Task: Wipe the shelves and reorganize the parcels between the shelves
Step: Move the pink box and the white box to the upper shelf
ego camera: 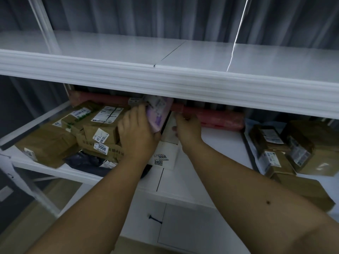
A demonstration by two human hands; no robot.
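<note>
The left hand (136, 132) holds a purple parcel (159, 114) in its grip, mid-shelf (216, 154) near the back edge. The right hand (187, 129) grips a white box (169, 132) just beside it.

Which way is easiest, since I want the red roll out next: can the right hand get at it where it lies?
Probably yes: the right hand is beside the red roll, with bare shelf between them.
</note>
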